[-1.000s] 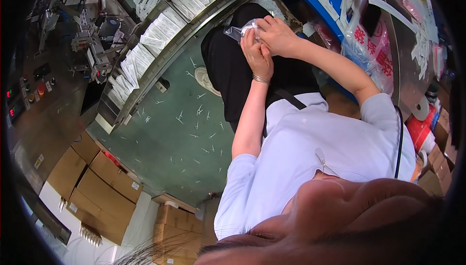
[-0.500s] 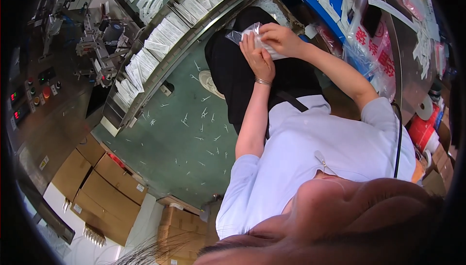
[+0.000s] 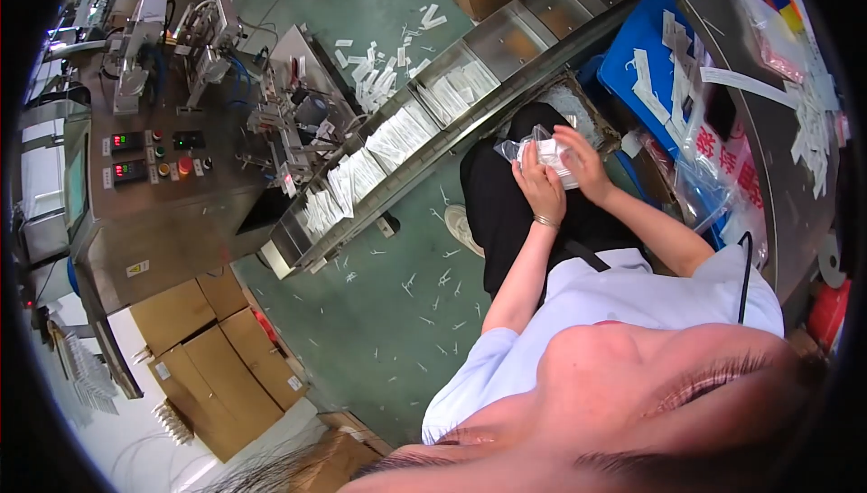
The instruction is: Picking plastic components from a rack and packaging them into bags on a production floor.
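Over my lap in black trousers, both hands hold a clear plastic bag stuffed with small white packets. My left hand, a thin bracelet at its wrist, grips the bag's near side. My right hand closes on the bag from the right, fingers curled over its top. The packets inside are partly hidden by my fingers.
A slanted metal conveyor with compartments of white packets runs left of my knees. Behind it stands a grey machine with a button panel. A blue crate and metal table are right, cardboard boxes lower left.
Both hands have kept hold of the bag and sit lower and further right in the picture. My view has swung, bringing more of the machine and conveyor into sight.
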A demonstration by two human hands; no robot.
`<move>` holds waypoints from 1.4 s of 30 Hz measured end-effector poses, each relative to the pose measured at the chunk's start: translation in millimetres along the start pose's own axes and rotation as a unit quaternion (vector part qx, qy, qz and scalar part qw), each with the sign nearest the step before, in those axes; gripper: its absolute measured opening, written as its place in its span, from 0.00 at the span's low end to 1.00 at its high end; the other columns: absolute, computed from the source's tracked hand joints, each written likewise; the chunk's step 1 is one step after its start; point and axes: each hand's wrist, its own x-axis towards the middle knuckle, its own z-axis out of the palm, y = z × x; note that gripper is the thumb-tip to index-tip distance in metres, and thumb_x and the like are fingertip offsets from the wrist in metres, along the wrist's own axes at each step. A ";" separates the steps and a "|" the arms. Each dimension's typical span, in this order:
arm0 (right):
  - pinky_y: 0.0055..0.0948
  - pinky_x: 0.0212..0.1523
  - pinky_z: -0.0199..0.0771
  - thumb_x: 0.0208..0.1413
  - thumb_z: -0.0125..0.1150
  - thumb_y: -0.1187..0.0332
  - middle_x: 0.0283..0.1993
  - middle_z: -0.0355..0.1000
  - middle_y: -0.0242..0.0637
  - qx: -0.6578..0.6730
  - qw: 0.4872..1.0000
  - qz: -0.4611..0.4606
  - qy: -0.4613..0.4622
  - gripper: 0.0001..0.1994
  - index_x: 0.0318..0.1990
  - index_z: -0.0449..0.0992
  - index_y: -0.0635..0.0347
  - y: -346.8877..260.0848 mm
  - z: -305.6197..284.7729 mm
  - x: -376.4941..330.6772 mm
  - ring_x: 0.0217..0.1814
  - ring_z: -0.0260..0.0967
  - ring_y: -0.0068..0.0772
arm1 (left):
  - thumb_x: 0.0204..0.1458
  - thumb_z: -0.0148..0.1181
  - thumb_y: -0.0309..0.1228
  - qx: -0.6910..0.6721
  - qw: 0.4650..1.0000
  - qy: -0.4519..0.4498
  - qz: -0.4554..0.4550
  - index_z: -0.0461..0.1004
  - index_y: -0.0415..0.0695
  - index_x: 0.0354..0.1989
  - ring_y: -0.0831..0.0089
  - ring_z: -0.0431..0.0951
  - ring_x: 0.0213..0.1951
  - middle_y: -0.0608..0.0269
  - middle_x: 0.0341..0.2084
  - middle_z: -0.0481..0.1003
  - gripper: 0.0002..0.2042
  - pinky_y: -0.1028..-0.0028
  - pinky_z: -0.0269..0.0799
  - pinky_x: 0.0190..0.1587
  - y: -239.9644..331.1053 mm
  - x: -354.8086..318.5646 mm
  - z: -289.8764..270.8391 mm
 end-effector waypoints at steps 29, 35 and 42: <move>0.32 0.57 0.61 0.50 0.62 0.59 0.55 0.63 0.47 0.064 0.979 0.141 -0.133 0.29 0.55 0.62 0.66 1.8 70.7 129.4 0.58 0.62 0.40 | 0.45 0.61 0.36 -0.035 0.988 -0.145 -0.041 0.52 0.33 0.59 0.52 0.50 0.62 0.44 0.57 0.55 0.35 0.57 0.40 0.64 28.3 38.6 -72.5; 0.35 0.61 0.56 0.35 0.64 0.37 0.59 0.57 0.59 -0.310 0.867 0.320 -0.223 0.55 0.60 0.50 0.76 51.4 161.4 193.4 0.62 0.57 0.45 | 0.52 0.55 0.32 -0.034 0.988 0.066 -0.132 0.58 0.31 0.53 0.51 0.58 0.56 0.43 0.52 0.60 0.24 0.61 0.51 0.59 -38.4 88.8 -82.8; 0.36 0.58 0.59 0.32 0.65 0.35 0.57 0.59 0.57 -0.373 0.796 0.411 -0.242 0.56 0.57 0.55 0.80 40.4 198.9 197.0 0.59 0.59 0.50 | 0.52 0.53 0.30 0.030 0.979 0.102 -0.171 0.60 0.30 0.50 0.49 0.61 0.53 0.42 0.49 0.62 0.20 0.58 0.55 0.56 -98.2 127.4 -96.0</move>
